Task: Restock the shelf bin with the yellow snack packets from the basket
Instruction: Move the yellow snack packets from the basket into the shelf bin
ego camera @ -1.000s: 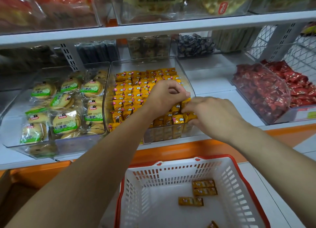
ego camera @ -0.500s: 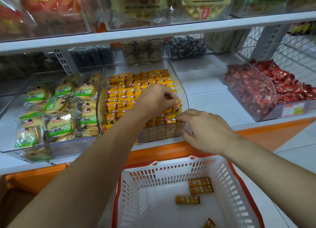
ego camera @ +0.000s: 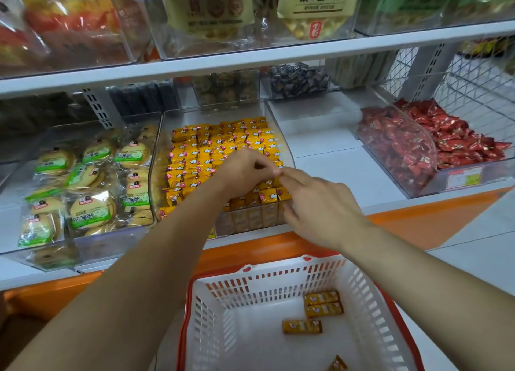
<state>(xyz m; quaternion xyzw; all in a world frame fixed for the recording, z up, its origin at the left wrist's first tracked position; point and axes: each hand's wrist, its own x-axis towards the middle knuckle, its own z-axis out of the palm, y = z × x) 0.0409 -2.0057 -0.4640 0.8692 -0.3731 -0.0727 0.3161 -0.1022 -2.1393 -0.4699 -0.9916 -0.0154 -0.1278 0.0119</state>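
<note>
A clear shelf bin [ego camera: 269, 111] on the middle shelf holds rows of yellow snack packets [ego camera: 223, 143]. My left hand [ego camera: 245, 173] hovers over the bin's front rows with its fingers curled and thumb and forefinger tips together; no packet shows in it. My right hand [ego camera: 317, 206] is at the bin's front right corner, fingers stretched out, its forefinger tip meeting my left fingertips. Below, a white basket [ego camera: 278, 276] with a red rim holds several yellow packets [ego camera: 324, 309] lying on its floor.
Left of the bin, a clear bin of green-labelled biscuit packs [ego camera: 83, 181]. To the right, bare white shelf [ego camera: 334, 161], then a bin of red packets [ego camera: 412, 147]. An upper shelf edge [ego camera: 250, 61] runs overhead. An orange ledge [ego camera: 418, 217] lies below the shelf.
My right hand drew back from the packets at the bin's front right, then its fingers stretched up to my left fingertips. My left hand stayed over the bin's front rows.
</note>
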